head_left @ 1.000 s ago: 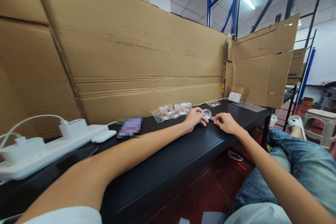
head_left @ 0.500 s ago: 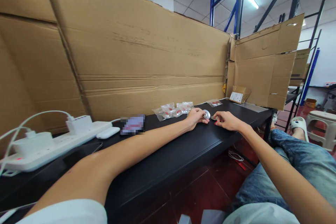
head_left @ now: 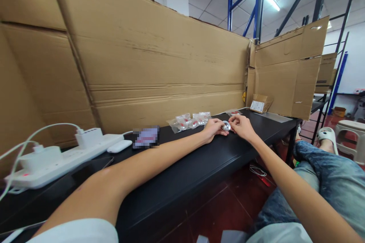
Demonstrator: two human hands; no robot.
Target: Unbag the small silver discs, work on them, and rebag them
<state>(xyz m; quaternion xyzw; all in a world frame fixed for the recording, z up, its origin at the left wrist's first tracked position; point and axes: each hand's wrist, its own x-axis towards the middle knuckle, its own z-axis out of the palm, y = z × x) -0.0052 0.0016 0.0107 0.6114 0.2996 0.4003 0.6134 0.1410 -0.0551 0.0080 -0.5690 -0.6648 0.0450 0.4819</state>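
Note:
Pinched in my left hand (head_left: 214, 130) is a small round silvery disc (head_left: 226, 125), its shiny dished face turned towards me. My right hand (head_left: 241, 126) is closed at the disc's right edge, thumb and finger together on a small red piece (head_left: 230, 122) too tiny to make out fully. Both hands are low over the black table (head_left: 182, 163). Just behind my left hand lie several clear plastic bags (head_left: 188, 121) with silvery and red parts inside. Another clear bag (head_left: 234, 112) with red bits rests farther back.
A phone (head_left: 146, 137), a white case (head_left: 119, 146) and a white power strip (head_left: 65, 159) with cables lie along the left. Cardboard panels (head_left: 165, 57) wall the back and right. A small carton (head_left: 260, 103) stands in the far corner. Another person's jeans-clad leg (head_left: 322, 163) is at right.
My right hand has risen from the table and moved to the disc in my left hand, bringing the red piece along. The disc has turned more towards me.

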